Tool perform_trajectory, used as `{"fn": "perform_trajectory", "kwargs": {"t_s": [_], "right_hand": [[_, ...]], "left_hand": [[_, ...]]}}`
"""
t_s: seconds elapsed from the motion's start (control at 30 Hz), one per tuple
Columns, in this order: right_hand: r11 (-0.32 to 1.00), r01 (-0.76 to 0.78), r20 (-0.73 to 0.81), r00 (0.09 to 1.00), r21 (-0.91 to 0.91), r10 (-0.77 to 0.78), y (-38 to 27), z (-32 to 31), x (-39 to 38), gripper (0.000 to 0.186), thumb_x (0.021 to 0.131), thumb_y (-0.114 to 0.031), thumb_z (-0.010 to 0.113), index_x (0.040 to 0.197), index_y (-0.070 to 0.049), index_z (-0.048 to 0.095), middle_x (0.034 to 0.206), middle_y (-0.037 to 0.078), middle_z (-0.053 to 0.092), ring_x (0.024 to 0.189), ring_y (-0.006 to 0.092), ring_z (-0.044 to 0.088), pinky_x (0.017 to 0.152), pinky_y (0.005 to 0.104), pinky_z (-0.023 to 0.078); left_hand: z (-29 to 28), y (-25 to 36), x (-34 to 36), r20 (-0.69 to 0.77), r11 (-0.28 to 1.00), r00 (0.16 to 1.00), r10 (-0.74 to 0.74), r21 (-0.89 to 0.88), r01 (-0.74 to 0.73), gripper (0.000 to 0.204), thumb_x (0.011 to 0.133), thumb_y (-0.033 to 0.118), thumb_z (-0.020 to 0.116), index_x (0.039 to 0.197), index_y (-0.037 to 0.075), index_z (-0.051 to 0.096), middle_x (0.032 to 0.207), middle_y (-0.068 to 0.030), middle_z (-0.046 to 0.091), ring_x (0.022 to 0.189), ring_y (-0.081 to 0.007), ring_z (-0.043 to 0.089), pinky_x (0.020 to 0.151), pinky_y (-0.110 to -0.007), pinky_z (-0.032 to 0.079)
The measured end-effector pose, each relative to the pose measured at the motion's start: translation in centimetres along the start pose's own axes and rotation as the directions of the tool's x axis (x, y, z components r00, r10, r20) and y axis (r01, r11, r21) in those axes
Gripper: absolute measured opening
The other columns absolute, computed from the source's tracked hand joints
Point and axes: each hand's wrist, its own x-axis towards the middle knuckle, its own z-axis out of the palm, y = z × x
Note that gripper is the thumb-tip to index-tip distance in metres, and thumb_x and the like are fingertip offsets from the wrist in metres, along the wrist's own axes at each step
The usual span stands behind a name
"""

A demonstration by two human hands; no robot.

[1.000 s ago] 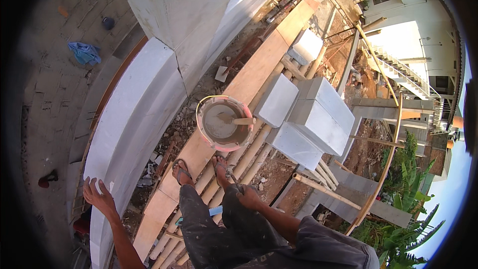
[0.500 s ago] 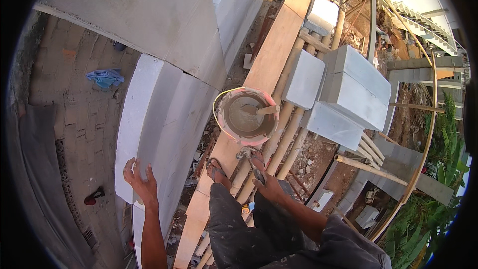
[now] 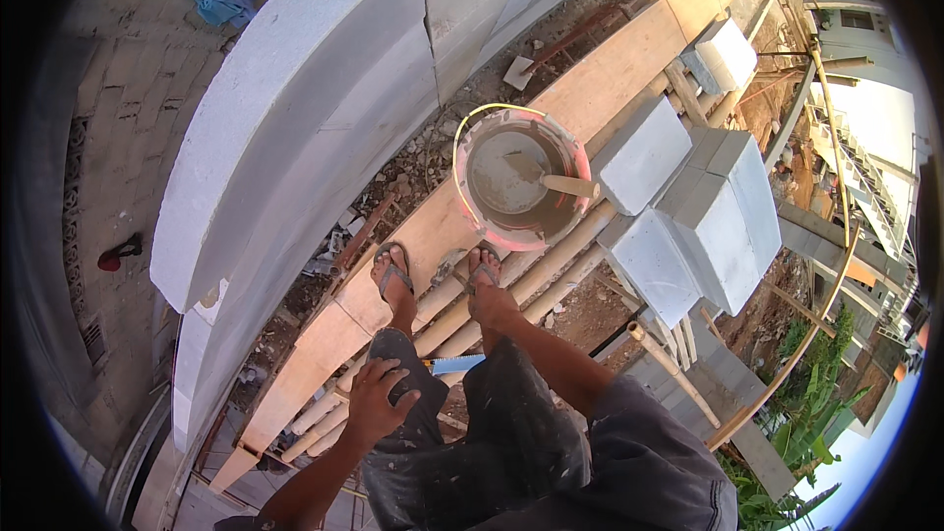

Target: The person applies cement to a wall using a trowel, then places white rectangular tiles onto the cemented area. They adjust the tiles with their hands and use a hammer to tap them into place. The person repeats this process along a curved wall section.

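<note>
My left hand (image 3: pixel 383 395) is open above my left thigh, its fingers curved and apart. My right hand (image 3: pixel 492 307) reaches down beside my right sandalled foot and grips a trowel (image 3: pixel 448 265), its mortar-smeared blade showing between my feet. Just beyond sits a pink-rimmed bucket (image 3: pixel 472 211) of wet grey mortar with a pale handle (image 3: pixel 567 185) sticking out of it. To the left runs a curved wall of white blocks (image 3: pixel 265 108), with a pale patch at a joint low on it.
I stand on a plywood walkway (image 3: pixel 610 59) over bamboo poles (image 3: pixel 559 300). Loose blocks (image 3: pixel 718 211) are stacked at the right, beside a bent railing (image 3: pixel 831 290). Rubble lies in the gap by the wall. A lower paved area (image 3: pixel 128 157) with a blue cloth (image 3: pixel 218 3) lies beyond the wall.
My left hand has moved from beside the wall to over my left leg. My right hand, with the trowel, has gone lower toward my feet. The view has turned and shifted.
</note>
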Motion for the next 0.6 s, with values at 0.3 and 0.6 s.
{"fn": "perform_trajectory", "kwargs": {"t_s": [0.3, 0.6], "right_hand": [[0.975, 0.207, 0.312, 0.924, 0.075, -0.22, 1.4, 3.2, 15.8, 0.034, 0.088, -0.023, 0.061, 0.115, -0.005, 0.053, 0.121, 0.021, 0.056, 0.123, 0.0347, 0.051, 0.097, 0.0477, 0.045], [0.845, 0.257, -0.215, 0.895, -0.469, -0.391, 3.7, 8.3, 17.7, 0.049, 0.075, -0.01, 0.065, 0.121, -0.005, 0.052, 0.118, 0.017, 0.054, 0.119, 0.0351, 0.053, 0.099, 0.0447, 0.045]], "left_hand": [[-2.6, -2.6, 0.0, -0.101, 0.992, 0.987, 0.125, 0.009, -0.125, 0.036, 0.075, 0.016, 0.076, 0.109, 0.005, 0.066, 0.115, -0.0151, 0.065, 0.108, -0.0355, 0.059, 0.097, -0.046, 0.043], [-2.6, -4.5, 0.0, -0.059, 0.991, 0.989, 0.135, 0.012, -0.135, 0.045, 0.077, 0.024, 0.076, 0.116, 0.006, 0.064, 0.121, -0.0145, 0.062, 0.114, -0.0353, 0.056, 0.099, -0.048, 0.041]]}}
